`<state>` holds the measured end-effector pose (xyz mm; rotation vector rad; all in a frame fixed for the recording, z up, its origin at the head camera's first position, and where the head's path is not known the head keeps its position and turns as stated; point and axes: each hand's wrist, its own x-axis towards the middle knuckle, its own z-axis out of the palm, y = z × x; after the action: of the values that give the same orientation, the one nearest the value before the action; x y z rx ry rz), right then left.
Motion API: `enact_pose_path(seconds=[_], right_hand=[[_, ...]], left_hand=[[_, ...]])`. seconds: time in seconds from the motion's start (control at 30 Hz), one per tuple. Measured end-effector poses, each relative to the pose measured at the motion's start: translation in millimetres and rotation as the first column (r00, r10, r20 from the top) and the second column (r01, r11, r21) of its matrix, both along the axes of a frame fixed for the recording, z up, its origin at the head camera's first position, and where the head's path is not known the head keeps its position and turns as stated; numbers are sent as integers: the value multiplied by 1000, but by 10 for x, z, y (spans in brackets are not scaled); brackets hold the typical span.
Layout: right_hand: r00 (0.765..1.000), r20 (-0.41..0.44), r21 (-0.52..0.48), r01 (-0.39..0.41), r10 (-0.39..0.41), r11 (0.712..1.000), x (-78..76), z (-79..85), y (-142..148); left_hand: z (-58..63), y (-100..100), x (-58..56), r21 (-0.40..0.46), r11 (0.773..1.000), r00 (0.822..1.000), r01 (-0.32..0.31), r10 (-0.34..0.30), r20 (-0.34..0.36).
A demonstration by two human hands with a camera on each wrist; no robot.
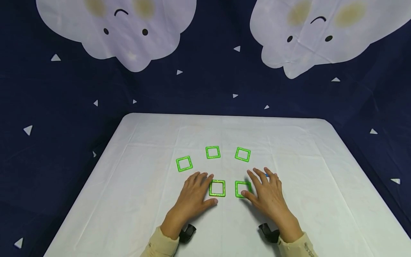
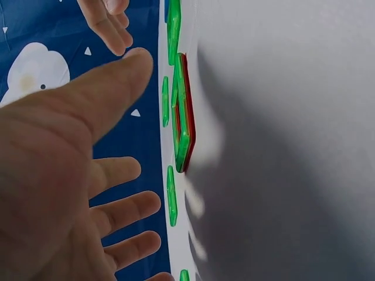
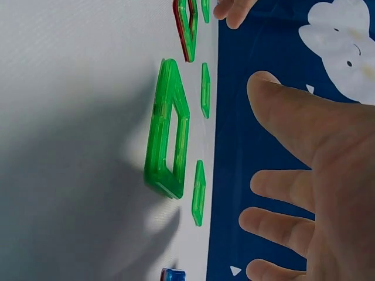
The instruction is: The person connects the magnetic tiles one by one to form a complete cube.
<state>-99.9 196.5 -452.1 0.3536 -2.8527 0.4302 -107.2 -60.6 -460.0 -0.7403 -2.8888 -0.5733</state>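
Note:
Two green square magnetic tiles with open centres lie side by side near my hands. My left hand (image 1: 194,194) hovers, fingers spread, beside the front-left tile (image 1: 217,195); a red tile (image 2: 191,117) lies directly beneath that green one. Over the right edge of the front-right tile (image 1: 237,189) is my right hand (image 1: 268,196), thumb and fingers apart and holding nothing. That tile looks thick in the right wrist view, like two green layers. A small blue piece (image 3: 174,274) is mostly hidden behind the right fingers in the head view.
Farther back on the white table (image 1: 144,207) lie three more green square tiles: left (image 1: 178,165), middle (image 1: 212,147) and right (image 1: 243,149). A dark blue cloth (image 1: 205,92) with clouds and triangles hangs behind. Black wrist cameras (image 1: 187,233) sit under both wrists.

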Motion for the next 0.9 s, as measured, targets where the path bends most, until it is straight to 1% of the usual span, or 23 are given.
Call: enact_pose_path(seconds=[0.07,0.23,0.33,0.6,0.9], right_hand=[[1000,7,2,-4,4,1000,-4,-4,6],[1000,12,13,-18,18,1000,-7,-17,20],[1000,16,16,-25,25,1000,-15,-23,30],[998,61,0,-26,26,1000,-46,-2,56],[998,64,20,-22,20,1000,-78,-12,103]], left_hand=[[5,-1,-12,-9,1000,1000,0,0,-2],[14,-6,-46,-25,1000,1000,7,-7,18],[9,-9,-73,-21,1000,999,16,-15,28],[2,-17,-113,-13,999,999,31,-30,45],[-26,-16,-141,-22,999,999,41,-41,20]])
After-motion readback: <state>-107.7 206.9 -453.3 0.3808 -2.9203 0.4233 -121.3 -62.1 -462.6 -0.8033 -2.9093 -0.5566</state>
